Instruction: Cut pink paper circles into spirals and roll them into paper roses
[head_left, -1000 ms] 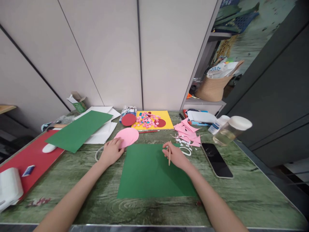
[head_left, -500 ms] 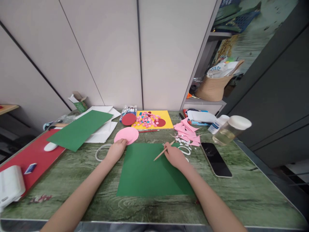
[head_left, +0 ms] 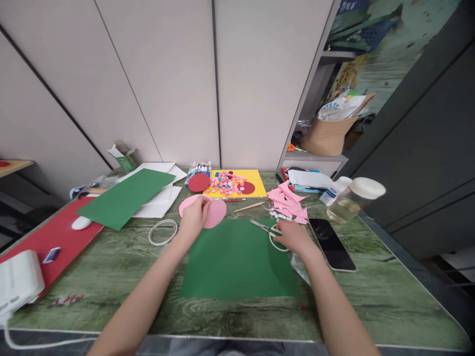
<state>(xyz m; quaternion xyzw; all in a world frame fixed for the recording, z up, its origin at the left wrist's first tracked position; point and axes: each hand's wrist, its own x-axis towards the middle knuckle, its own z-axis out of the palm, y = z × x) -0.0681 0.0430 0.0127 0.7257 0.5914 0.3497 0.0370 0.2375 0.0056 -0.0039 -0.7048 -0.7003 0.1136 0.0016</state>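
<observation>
Wooden stick (head_left: 248, 207) and scissors (head_left: 270, 230) have traded places in the right hand (head_left: 295, 236): half a second ago the stick was in its fingers; now it lies on the worktop (head_left: 393, 306), between the green sheet (head_left: 237, 262) and the yellow sheet (head_left: 261, 180) near the far edge. Right-hand fingers are closed around the white handles, the blades slightly parted and pointing left over the far part of the green sheet; whether any finger is through a loop, I cannot tell.

Meanwhile the left hand (head_left: 195, 216) has shifted inward from the pink stack (head_left: 188, 200) and carries a pink disc (head_left: 216, 213) with it. Thumb and fingers pinch the disc by its left side, and it overlaps the far left corner of the green sheet, apparently a little raised. More pink paper stays behind that hand, while the white ring (head_left: 162, 243) lies toward the left edge, apart from it.

For the work, this reads as a change of tool: stick put aside, blades and paper disc both in hand, though still well apart.
</observation>
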